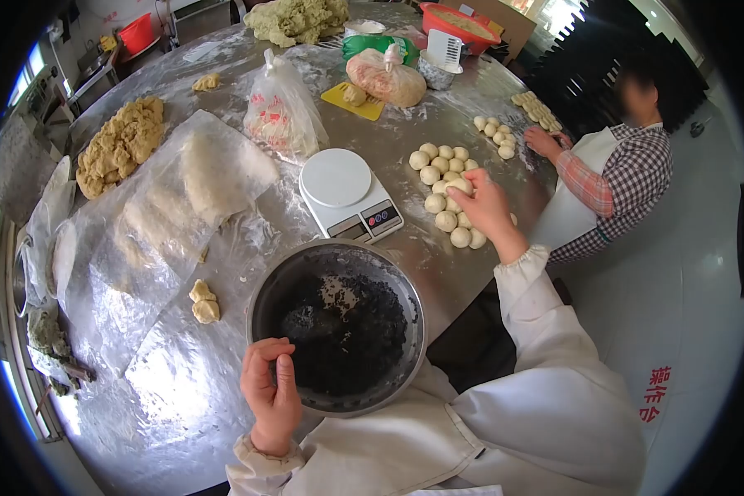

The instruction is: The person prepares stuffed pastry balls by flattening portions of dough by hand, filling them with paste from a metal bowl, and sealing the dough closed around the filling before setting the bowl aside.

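Note:
My right hand (489, 207) pinches a pale dough ball (460, 188) between thumb and fingers. It hovers over a cluster of similar round dough balls (446, 221) on the metal table. My left hand (270, 393) is at the near left rim of a metal bowl (419, 318), fingers curled and pressed together with the thumb close by. Whatever may be inside those fingers is hidden. Dark, crumbly filling with a paler patch lies in the bowl. Behind the bowl stands a white kitchen scale (336, 178) with nothing on its round plate.
Plastic sheeting (132, 240) covers the left side, with a small dough piece (205, 302) beside it. Farther back are a large dough mass (122, 145), a plastic bag (281, 112) and a red basin (461, 29). A co-worker (612, 178) stands right, hands near dough pieces.

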A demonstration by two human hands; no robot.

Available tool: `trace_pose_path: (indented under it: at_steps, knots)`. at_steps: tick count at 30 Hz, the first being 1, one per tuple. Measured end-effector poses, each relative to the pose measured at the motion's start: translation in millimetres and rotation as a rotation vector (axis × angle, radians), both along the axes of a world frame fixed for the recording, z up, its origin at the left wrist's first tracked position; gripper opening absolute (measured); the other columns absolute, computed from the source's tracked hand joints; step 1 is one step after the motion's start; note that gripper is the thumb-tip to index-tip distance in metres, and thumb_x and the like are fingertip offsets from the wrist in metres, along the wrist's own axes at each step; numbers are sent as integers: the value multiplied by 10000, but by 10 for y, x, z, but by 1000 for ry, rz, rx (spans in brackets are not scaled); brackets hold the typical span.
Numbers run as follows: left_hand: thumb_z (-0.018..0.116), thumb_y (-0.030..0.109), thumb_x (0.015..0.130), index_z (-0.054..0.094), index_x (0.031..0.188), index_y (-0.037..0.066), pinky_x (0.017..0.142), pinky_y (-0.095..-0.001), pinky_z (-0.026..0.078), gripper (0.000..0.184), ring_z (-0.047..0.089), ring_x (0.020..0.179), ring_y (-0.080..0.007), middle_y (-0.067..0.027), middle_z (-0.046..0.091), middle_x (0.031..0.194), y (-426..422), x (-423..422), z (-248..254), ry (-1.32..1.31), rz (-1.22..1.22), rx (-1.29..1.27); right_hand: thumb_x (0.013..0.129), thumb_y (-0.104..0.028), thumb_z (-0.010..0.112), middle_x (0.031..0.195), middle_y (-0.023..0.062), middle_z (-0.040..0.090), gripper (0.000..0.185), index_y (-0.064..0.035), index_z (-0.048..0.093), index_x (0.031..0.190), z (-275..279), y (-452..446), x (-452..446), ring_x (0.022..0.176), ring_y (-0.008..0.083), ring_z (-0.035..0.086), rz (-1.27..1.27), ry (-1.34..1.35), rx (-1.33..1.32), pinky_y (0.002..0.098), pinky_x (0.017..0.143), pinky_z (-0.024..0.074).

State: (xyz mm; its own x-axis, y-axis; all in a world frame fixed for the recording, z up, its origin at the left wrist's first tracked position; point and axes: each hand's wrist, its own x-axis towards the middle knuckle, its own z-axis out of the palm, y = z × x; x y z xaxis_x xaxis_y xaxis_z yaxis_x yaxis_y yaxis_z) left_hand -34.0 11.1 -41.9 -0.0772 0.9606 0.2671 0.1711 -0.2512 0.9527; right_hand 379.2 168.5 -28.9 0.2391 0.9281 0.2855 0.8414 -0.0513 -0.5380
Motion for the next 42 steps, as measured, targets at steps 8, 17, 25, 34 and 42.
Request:
trace_pose_path:
  at_steps: [8,17,25,34,42]
  knots:
    - [597,33,926,631,915,-10,799,-315,472,56,614,880,-247,-152,642,967,-28,-25,28,71,14,-25,796,-262,777,951,179,680,422,-24,586,1088,-167,502,-216,923,353,655,45,-223,-294,422,804,509]
    - [588,26,914,627,908,-9,789,-328,474,53,614,870,-261,-157,640,958,-88,-13,76,111,30,-117,770,-222,796,1117,169,577,397,-49,616,1079,-516,724,-202,1010,349,610,57,-389,-277,407,879,492]
    - [518,14,968,598,961,-23,803,-258,437,88,554,886,-164,-98,583,975,-95,55,235,101,-15,-169,789,-113,753,1146,215,582,334,7,619,1070,-430,695,-303,1037,381,609,74,-386,-296,438,859,520]
    - [568,38,974,625,1054,9,707,-254,447,102,553,793,-133,-57,630,952,-171,4,157,-58,-46,-251,759,-147,788,1120,182,589,369,-13,619,1058,-651,728,-275,1013,368,611,99,-393,-255,427,864,509]
    - [502,47,1002,585,1082,-4,827,-255,430,126,530,919,-117,-60,590,1003,-69,-374,-59,-44,275,-151,839,-204,739,1196,172,601,462,-9,573,1223,-56,19,-802,1079,348,602,102,-141,42,405,918,493]
